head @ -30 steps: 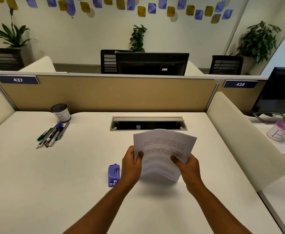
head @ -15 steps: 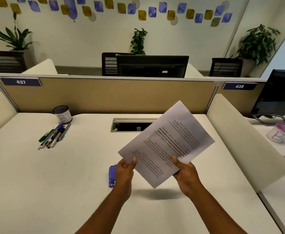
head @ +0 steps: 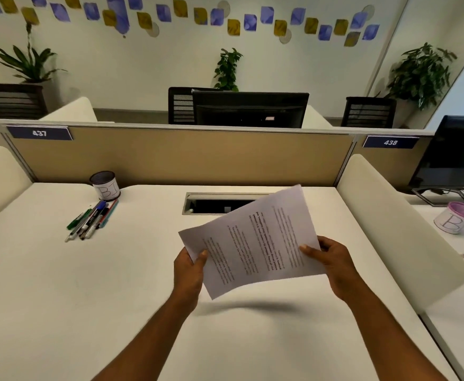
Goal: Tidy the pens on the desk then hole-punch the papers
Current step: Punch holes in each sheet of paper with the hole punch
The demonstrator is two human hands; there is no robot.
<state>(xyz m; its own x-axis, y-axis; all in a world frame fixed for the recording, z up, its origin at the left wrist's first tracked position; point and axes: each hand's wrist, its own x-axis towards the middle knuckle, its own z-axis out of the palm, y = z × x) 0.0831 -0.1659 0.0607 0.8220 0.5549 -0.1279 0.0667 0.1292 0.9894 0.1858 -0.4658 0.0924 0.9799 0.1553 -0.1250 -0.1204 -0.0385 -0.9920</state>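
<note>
I hold printed white papers above the middle of the white desk, turned sideways so the text lines run up and down. My left hand pinches the near left corner and my right hand grips the right edge. Several pens lie in a loose bundle at the back left of the desk, just in front of a black pen cup with a white label. The blue hole punch is hidden behind my left hand and the papers.
A recessed cable tray sits at the back centre, partly covered by the papers. A tan partition bounds the far edge and cream dividers flank the sides. The neighbouring desk on the right holds a pink cup and a monitor.
The papers rose off the desk and rotated from upright to sideways. My right hand shifted to the right edge, and the hole punch went out of sight behind my left hand.
</note>
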